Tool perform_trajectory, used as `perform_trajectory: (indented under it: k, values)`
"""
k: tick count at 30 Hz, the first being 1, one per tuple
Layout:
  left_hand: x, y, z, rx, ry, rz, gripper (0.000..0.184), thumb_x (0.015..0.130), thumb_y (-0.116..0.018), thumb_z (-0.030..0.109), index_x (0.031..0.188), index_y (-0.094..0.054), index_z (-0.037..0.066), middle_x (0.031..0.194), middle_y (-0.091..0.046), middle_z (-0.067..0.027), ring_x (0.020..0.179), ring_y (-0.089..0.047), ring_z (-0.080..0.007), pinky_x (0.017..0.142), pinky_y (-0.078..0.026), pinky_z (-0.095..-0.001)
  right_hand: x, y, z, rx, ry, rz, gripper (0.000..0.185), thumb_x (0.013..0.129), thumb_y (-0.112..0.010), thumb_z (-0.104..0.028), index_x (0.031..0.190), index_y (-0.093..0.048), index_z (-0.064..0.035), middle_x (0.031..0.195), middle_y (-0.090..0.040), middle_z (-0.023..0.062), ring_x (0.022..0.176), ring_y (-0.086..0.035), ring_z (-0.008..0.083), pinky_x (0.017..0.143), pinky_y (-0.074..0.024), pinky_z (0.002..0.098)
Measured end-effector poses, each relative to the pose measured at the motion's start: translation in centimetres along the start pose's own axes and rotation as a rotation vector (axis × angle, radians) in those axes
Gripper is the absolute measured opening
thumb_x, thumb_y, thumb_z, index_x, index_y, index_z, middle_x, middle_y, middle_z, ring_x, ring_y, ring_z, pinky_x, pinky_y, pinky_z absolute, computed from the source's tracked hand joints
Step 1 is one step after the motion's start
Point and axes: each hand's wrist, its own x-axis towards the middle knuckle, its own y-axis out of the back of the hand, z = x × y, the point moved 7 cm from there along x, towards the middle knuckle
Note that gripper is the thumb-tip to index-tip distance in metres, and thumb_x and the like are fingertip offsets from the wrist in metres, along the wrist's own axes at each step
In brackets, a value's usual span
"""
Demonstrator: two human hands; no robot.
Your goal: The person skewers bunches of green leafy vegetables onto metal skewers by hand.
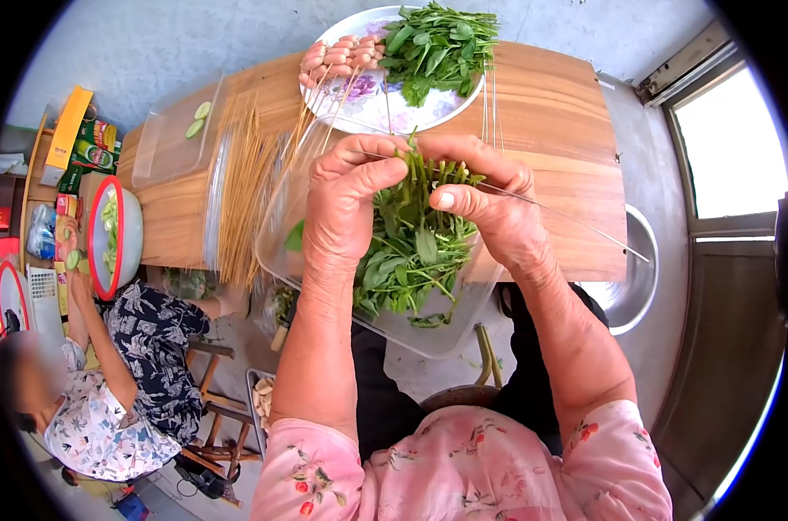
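A thin skewer [576,227] runs through a bunch of green leafy stems [420,243], whose cut ends point up and whose leaves hang down. My left hand [355,195] pinches the stems and the skewer from the left side. My right hand [490,200] grips them from the right, and the skewer's long end sticks out past it to the lower right. Beneath the leaves is a clear plastic tray [442,343]. Beyond my hands, a floral plate [355,108] holds skewered sausages [335,59] and a pile of skewered greens [442,48].
Many loose wooden skewers [246,182] lie on the wooden table [555,113]. Left of them is a clear container [164,143] with cucumber slices. Another person [116,373] sits at the left by a red-rimmed bowl [132,239]. A metal basin [642,269] stands at the right.
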Motion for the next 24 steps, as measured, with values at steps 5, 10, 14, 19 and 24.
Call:
perform_trajectory:
  k: [5,10,14,19,24]
  values:
    - [-0.3,-0.4,-0.5,0.133,0.014,0.012,0.011,0.073,-0.067,0.001,0.083,-0.063,0.004,0.082,-0.062,-0.0023,0.079,-0.057,-0.0103,0.077,-0.044,-0.0238,-0.3,-0.1,-0.4,-0.218,0.048,0.061,0.041,0.08,-0.066,-0.038,0.106,-0.064,-0.0071,0.092,-0.065,0.0055,0.092,-0.056,0.0124,0.082,-0.0436,0.0271]
    - [0.0,-1.3,-0.2,0.25,0.025,0.0,0.01,0.08,-0.064,0.01,0.089,-0.064,0.005,0.08,-0.063,-0.001,0.076,-0.055,-0.0084,0.076,-0.043,-0.0226,-1.0,1.7,1.3,0.011,-0.171,0.186,0.04,0.084,-0.059,-0.041,0.106,-0.065,-0.0082,0.083,-0.066,0.0045,0.079,-0.059,0.0095,0.076,-0.0463,0.0246]
    - [-0.2,0.7,-0.6,0.571,0.072,0.036,0.019,0.086,-0.059,0.019,0.094,-0.063,0.003,0.086,-0.064,-0.0039,0.08,-0.058,-0.0112,0.078,-0.044,-0.0261,-0.6,5.3,-0.5,0.218,-0.037,0.301,0.039,0.089,-0.054,-0.035,0.101,-0.062,0.0008,0.081,-0.066,0.0093,0.074,-0.063,0.0163,0.07,-0.0524,0.0287]
    - [-1.0,0.6,-2.4,1.308,0.046,-0.149,0.009,0.078,-0.061,0.006,0.085,-0.065,0.002,0.08,-0.065,-0.004,0.071,-0.06,-0.0116,0.063,-0.046,-0.0268,-1.1,8.6,-1.6,0.215,-0.019,0.355,0.045,0.091,-0.05,-0.036,0.11,-0.055,0.0055,0.086,-0.063,0.0111,0.073,-0.059,0.0185,0.071,-0.0492,0.0295]
    - [-1.8,-1.5,-4.8,1.498,-0.193,-0.318,0.01,0.073,-0.062,0.005,0.082,-0.066,0.007,0.074,-0.06,-0.0095,0.071,-0.059,-0.0249,0.063,-0.046,-0.0313,-1.4,9.4,-1.6,0.222,0.011,0.354,0.04,0.09,-0.052,-0.031,0.106,-0.056,0.0049,0.084,-0.063,0.0116,0.071,-0.059,0.0173,0.068,-0.0501,0.0287]
